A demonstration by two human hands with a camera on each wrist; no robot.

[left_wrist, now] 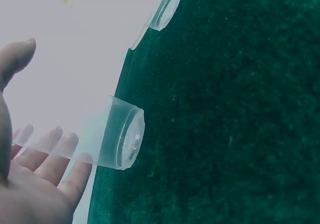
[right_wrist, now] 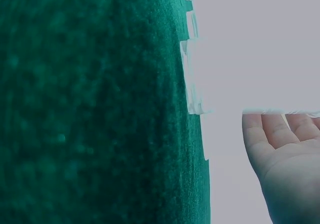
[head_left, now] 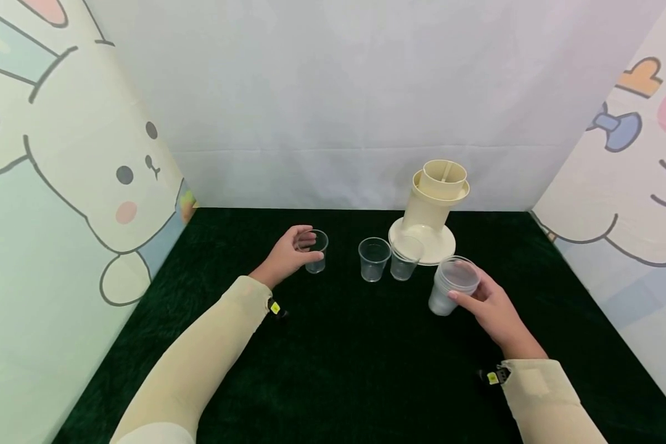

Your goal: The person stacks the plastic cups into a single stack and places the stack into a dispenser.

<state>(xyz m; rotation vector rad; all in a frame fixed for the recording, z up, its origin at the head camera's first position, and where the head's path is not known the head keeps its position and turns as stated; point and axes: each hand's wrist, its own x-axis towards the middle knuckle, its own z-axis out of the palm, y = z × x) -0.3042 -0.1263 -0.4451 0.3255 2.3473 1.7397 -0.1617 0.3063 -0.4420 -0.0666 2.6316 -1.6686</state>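
My left hand (head_left: pixel 291 254) is around a clear plastic cup (head_left: pixel 316 266) on the cloth at the left. In the left wrist view its fingers lie along the side of the cup (left_wrist: pixel 122 139), and the thumb stands apart from the wall. My right hand (head_left: pixel 496 311) grips a stack of clear plastic cups (head_left: pixel 443 297), thumb at the near side, fingers mostly hidden behind. In the right wrist view the stack is washed out; its base (right_wrist: pixel 192 78) shows. Between the hands stand two more clear cups, a left one (head_left: pixel 372 266) and a right one (head_left: pixel 402 269).
Behind the right-hand cups stands a cream cylindrical holder (head_left: pixel 424 209) on a round base (head_left: pixel 441 246). A dark green cloth (head_left: pixel 338 370) covers the table. A white wall (head_left: pixel 322 92) rises at the back, with cartoon-printed panels at both sides.
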